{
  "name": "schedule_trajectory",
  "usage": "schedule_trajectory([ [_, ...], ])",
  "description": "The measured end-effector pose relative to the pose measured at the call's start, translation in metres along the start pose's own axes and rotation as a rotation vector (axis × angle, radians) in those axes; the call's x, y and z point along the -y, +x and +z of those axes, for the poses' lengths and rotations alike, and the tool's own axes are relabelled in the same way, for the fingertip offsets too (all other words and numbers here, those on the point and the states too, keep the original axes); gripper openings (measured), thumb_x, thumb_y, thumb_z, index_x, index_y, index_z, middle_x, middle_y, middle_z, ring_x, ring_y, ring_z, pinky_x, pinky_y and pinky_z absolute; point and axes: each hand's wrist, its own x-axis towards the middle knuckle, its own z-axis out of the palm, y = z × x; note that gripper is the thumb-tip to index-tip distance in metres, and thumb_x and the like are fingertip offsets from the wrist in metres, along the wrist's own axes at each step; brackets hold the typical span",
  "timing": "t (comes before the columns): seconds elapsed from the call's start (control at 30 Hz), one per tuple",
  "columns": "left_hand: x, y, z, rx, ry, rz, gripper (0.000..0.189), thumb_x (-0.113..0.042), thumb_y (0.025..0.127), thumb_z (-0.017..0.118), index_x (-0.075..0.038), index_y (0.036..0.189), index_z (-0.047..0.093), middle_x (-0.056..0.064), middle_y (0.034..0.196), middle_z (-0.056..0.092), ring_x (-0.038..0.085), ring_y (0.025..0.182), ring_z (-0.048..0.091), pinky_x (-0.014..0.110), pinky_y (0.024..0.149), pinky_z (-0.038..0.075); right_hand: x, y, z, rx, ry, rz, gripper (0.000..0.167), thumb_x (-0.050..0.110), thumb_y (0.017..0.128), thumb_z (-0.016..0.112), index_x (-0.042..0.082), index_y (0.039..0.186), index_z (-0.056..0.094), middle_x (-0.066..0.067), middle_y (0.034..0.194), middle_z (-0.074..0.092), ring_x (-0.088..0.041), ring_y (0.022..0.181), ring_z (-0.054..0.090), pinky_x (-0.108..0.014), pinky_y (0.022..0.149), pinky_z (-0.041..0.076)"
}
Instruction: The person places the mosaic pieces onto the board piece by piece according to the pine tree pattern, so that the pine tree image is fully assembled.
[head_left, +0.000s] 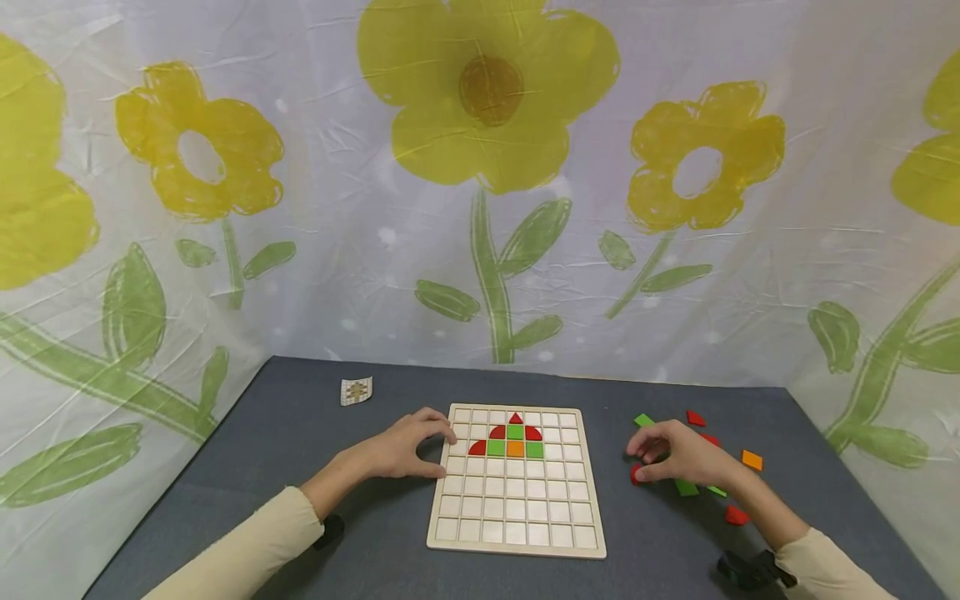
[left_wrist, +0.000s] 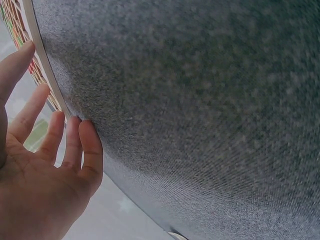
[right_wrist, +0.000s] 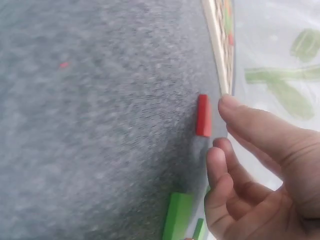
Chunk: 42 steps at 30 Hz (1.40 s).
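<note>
A pale wooden grid board [head_left: 514,537] lies on the table, with red, green and orange tiles set in its upper cells. My left hand [head_left: 408,446] is at the board's left edge, thumb and fingers spread apart, the fingertips right at the rim in the left wrist view too. To the right of the board, my right hand [head_left: 686,454] is low over loose tiles, fingers loosely bent. A red tile [right_wrist: 203,115] lies beside its thumb tip; the right wrist view shows a gap between thumb and fingers. Green tiles [head_left: 686,487] are partly hidden under this hand.
A small patterned card [head_left: 356,391] lies at the back left of the dark table [head_left: 225,500]. Around the right hand are an orange tile [head_left: 752,460], a red tile [head_left: 737,516] and several others. A flower-printed cloth [head_left: 337,250] hangs behind the table and along its sides.
</note>
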Motion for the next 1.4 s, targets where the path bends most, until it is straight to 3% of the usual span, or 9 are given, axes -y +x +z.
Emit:
schedule_trajectory([
  [0.37, -0.0008, 0.0003, 0.0003, -0.001, -0.003, -0.007, 0.038, -0.027, 0.09, 0.082, -0.012, 0.121, 0.066, 0.014, 0.137, 0.047, 0.04, 0.129, 0.044, 0.063, 0.104, 0.033, -0.0011, -0.0036, 0.0067, 0.001, -0.067, 0.001, 0.021, 0.008, 0.088, 0.081, 0.002, 0.106, 0.073, -0.007, 0.104, 0.068, -0.017, 0.084, 0.062, -0.03, 0.073, 0.054],
  [0.77, 0.0002, 0.0007, 0.0011, -0.006, 0.005, 0.007, 0.038, -0.028, 0.09, 0.081, -0.012, 0.121, 0.066, 0.013, 0.136, 0.048, 0.039, 0.129, 0.044, 0.062, 0.103, 0.034, -0.0026, -0.0027, 0.01, -0.006, -0.038, 0.03, 0.015, 0.005, 0.088, 0.08, 0.002, 0.1, 0.073, -0.005, 0.096, 0.068, -0.017, 0.077, 0.062, -0.028, 0.068, 0.052],
  [1.03, -0.0037, -0.0007, -0.0002, -0.001, -0.001, -0.008, 0.037, -0.025, 0.09, 0.081, -0.011, 0.121, 0.066, 0.014, 0.136, 0.047, 0.041, 0.128, 0.044, 0.063, 0.103, 0.034, -0.0022, -0.0021, 0.0098, -0.006, -0.053, 0.01, 0.014, 0.007, 0.086, 0.082, 0.004, 0.096, 0.073, 0.0, 0.089, 0.068, -0.014, 0.075, 0.063, -0.029, 0.067, 0.053],
  [1.4, -0.0025, -0.0004, -0.0005, -0.001, -0.001, -0.016, 0.037, -0.026, 0.09, 0.082, -0.012, 0.121, 0.066, 0.013, 0.136, 0.047, 0.04, 0.128, 0.044, 0.062, 0.103, 0.034, -0.0024, -0.0042, 0.0073, 0.028, -0.014, -0.066, 0.01, 0.004, 0.088, 0.079, 0.004, 0.096, 0.073, -0.005, 0.091, 0.068, -0.017, 0.074, 0.064, -0.03, 0.065, 0.054],
])
